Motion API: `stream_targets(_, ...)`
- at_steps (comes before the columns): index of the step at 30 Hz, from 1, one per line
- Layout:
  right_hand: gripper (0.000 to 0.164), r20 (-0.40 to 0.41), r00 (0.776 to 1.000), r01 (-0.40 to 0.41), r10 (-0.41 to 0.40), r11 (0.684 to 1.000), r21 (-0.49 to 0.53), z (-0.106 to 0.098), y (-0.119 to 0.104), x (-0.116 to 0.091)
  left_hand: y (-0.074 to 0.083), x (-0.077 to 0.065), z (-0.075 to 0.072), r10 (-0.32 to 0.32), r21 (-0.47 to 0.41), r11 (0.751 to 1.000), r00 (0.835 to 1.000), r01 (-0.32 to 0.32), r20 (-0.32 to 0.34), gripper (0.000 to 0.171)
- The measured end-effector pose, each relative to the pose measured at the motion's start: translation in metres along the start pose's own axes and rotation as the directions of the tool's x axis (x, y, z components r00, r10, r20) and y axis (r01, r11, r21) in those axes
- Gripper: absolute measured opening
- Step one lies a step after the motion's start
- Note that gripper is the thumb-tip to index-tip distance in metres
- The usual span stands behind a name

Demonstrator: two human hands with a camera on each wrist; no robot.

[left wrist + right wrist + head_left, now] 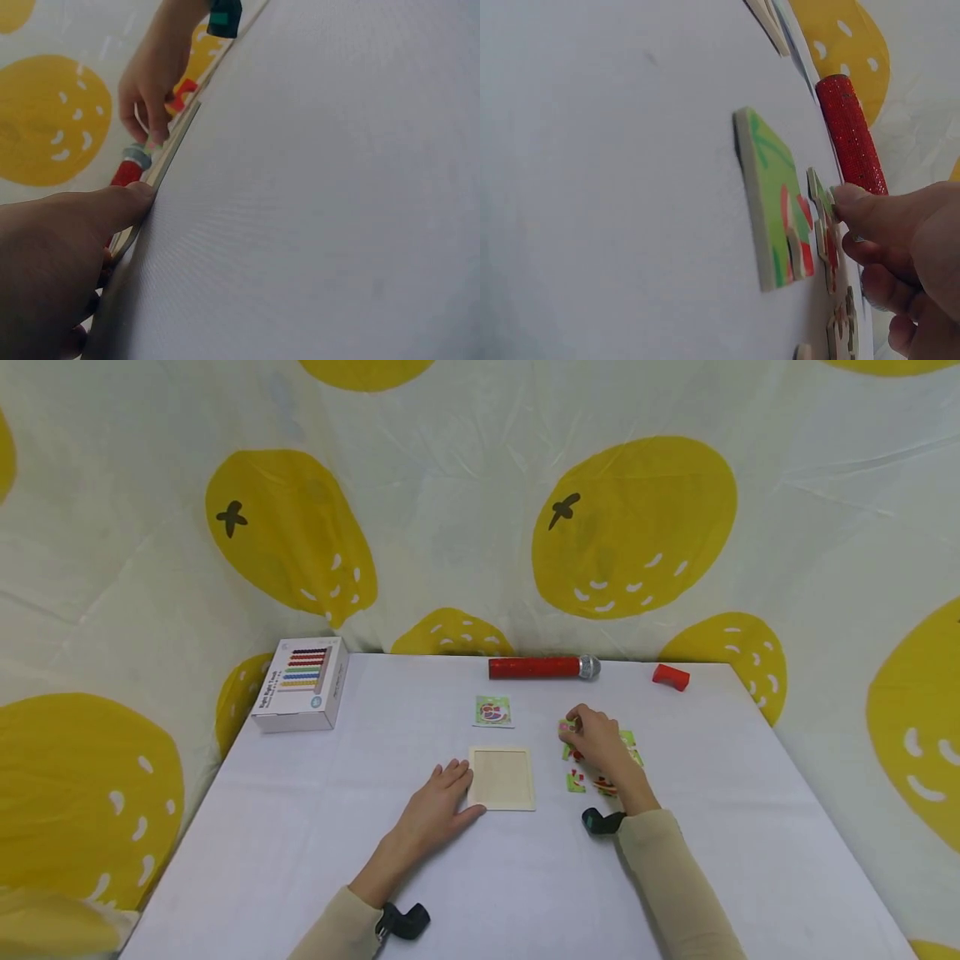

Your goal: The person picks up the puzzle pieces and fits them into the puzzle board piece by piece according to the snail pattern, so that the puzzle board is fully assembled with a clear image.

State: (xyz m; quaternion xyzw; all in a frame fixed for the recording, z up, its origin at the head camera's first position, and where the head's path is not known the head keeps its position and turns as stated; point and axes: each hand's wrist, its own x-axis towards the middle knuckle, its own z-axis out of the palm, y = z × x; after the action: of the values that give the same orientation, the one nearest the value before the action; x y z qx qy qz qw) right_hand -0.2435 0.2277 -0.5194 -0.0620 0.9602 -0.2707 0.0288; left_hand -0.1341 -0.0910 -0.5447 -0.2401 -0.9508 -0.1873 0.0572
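A shallow square wooden puzzle tray point(502, 780) lies bare on the white table. My left hand point(437, 810) rests at its left side, fingers extended along the edge and thumb at the near left corner; in the left wrist view the thumb point(124, 204) touches the rim. Right of the tray, my right hand point(597, 742) is over a group of green and red jigsaw pieces and pinches a puzzle piece point(566, 727) at its far left. In the right wrist view, another puzzle piece point(769, 202) lies nearer the camera. The hand hides part of the group.
A small picture card point(493, 712) lies beyond the tray. Along the back edge are a red glittery microphone point(536, 667) and a red arch-shaped block point(671, 677). A white box point(300, 687) with a bead-rack picture stands at the back left. A fruit-printed curtain point(465, 527) hangs behind.
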Motion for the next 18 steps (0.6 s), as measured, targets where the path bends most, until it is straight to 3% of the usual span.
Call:
stream_targets(5,0.029,-0.024,1.000,0.008,-0.006,0.996,0.088,-0.001,-0.006,-0.005,-0.001,-0.001,0.000,0.005,0.000,1.000,1.000,-0.005,-0.003,0.066)
stream_targets(18,0.031,-0.057,0.998,0.029,-0.017,0.977,0.212,0.004,-0.040,-0.018,-0.003,-0.001,0.002,0.020,-0.001,1.000,1.000,-0.020,-0.021,0.066)
